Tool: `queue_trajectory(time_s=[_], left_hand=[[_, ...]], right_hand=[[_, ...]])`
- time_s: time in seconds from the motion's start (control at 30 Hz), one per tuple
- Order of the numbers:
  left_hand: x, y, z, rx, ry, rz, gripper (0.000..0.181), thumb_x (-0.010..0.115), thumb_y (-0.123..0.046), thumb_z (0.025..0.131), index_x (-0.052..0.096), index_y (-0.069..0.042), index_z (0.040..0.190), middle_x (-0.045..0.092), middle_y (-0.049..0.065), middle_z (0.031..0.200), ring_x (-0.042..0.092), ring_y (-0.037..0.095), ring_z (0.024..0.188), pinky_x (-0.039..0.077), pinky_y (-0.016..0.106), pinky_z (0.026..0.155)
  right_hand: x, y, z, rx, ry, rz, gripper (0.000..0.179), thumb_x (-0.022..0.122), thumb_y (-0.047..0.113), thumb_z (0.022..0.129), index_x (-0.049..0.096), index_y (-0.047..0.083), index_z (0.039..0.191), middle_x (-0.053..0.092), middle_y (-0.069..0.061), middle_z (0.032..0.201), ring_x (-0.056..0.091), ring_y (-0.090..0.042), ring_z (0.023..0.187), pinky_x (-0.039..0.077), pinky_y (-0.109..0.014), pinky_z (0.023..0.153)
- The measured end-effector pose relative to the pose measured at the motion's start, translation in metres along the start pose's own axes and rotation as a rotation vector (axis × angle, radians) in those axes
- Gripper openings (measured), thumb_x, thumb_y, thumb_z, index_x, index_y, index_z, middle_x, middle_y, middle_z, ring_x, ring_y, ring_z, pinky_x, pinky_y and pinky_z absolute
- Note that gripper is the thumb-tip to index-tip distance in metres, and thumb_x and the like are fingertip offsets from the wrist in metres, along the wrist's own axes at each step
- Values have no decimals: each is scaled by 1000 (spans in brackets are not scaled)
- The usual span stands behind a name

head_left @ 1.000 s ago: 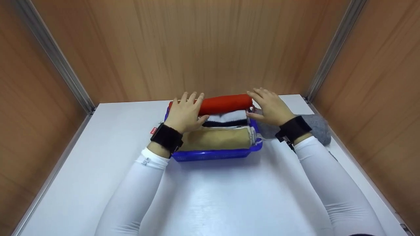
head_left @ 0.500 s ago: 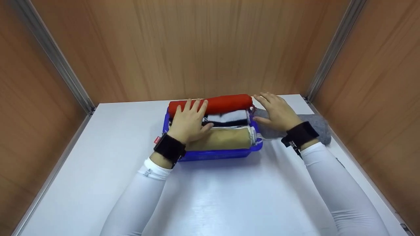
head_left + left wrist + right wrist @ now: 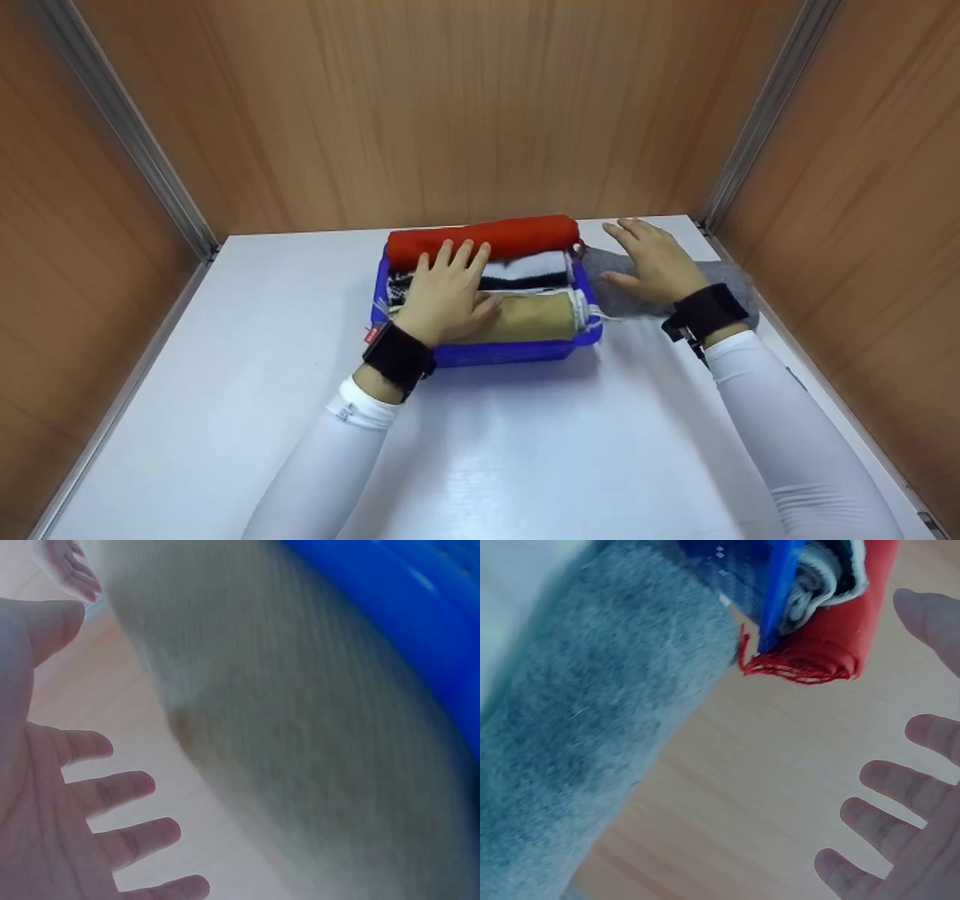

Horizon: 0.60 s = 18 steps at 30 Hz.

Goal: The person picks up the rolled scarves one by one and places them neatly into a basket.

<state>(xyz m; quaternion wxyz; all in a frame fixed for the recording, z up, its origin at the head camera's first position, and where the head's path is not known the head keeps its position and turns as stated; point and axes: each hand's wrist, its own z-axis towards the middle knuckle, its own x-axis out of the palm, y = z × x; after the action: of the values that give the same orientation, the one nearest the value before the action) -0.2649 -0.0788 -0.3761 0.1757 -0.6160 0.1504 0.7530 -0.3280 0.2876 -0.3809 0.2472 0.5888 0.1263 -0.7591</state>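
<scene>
A blue plastic basket holds rolled scarves side by side. At its back lies a red rolled scarf, with a fringed end visible in the right wrist view. A black-and-white roll fills the middle and a tan roll the front. My left hand is over the basket's left half, fingers spread and straight, holding nothing; the left wrist view shows the palm apart from the tan roll. My right hand hovers with spread fingers over a grey rolled scarf beside the basket.
The basket stands on a white table near the back wooden panel. Wooden side panels close in the left and right. A red tag pokes out at the basket's left end.
Both hands have drawn back toward the person and shifted right. My right hand has left the red scarf's end and moved over the grey roll. The basket and rolls stay in place.
</scene>
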Motion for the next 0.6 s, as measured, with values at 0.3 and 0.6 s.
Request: queue_trajectory(time_s=[0.3, 0.6], left_hand=[[7, -11, -4, 28, -35, -2, 85, 56, -61, 106, 34, -9, 170, 43, 21, 171, 39, 49, 158, 37, 73, 123], [10, -22, -4, 58, -57, -44, 83, 59, -58, 106, 38, -9, 169, 45, 20, 170, 41, 47, 158, 38, 72, 123]], right_hand=[[2, -20, -9, 40, 32, 1, 86, 84, 33, 94, 44, 1, 162, 44, -35, 164, 40, -57, 153, 32, -75, 124], [4, -36, -17, 82, 69, -17, 90, 86, 31, 90, 42, 0, 163, 43, -36, 163, 40, -58, 152, 33, -77, 122]])
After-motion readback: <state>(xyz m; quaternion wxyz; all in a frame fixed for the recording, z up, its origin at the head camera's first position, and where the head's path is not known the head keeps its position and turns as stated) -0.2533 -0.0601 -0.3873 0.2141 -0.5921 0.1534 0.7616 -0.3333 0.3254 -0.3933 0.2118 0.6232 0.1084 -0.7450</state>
